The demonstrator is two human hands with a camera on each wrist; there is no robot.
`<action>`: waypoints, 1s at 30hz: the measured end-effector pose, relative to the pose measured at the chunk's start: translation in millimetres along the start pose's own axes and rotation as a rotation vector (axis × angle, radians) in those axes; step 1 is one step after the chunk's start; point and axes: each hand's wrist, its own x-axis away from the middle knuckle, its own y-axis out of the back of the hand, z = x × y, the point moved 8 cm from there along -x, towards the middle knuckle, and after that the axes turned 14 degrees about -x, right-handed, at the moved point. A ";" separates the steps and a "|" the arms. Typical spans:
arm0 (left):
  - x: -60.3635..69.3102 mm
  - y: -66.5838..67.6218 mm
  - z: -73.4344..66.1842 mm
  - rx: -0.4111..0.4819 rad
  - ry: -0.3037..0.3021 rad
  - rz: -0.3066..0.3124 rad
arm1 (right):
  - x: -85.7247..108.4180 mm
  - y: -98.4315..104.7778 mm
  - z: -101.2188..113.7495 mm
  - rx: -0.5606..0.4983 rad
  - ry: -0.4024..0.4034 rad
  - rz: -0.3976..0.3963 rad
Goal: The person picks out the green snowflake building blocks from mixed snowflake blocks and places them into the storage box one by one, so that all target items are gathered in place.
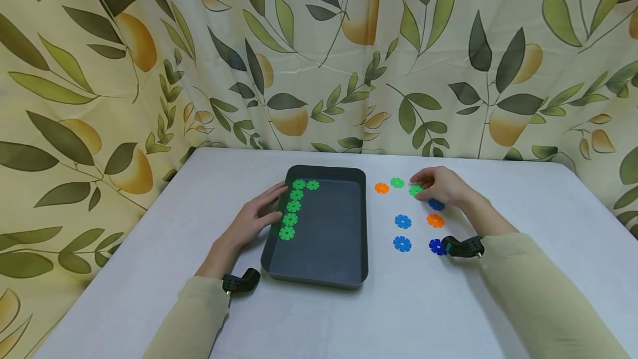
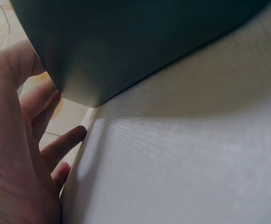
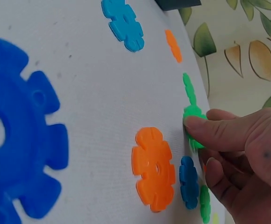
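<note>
In the head view the right hand [image 1: 444,186] pinches a green notched disc [image 1: 415,190] between thumb and fingers, right of the tray; the right wrist view shows the thumb across this green disc [image 3: 194,122]. The left hand [image 1: 253,216] rests against the left side of a dark grey tray [image 1: 329,280], fingers on its rim. Inside the tray, several green discs [image 1: 293,206] form a column along the left side, with one more [image 1: 312,185] beside the top. In the left wrist view the left hand [image 2: 18,135] touches the tray wall [image 2: 89,65].
Right of the tray on the white table [image 1: 319,320] lie an orange disc [image 1: 381,188], a green disc [image 1: 397,183], light blue discs [image 1: 402,221], another orange disc [image 1: 435,220] and darker blue discs [image 1: 437,246]. A leaf-patterned curtain [image 1: 319,71] hangs behind.
</note>
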 end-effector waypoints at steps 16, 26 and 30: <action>-0.4 -0.3 -1.0 -0.005 -0.020 -0.003 | 7.2 -3.0 4.1 0.040 0.032 -0.008; -0.5 -1.4 5.0 -0.045 0.005 0.011 | 12.2 -3.1 12.5 0.099 0.068 0.009; -0.6 -1.8 5.2 -0.048 0.003 0.013 | 13.5 -1.9 11.3 0.078 0.054 0.003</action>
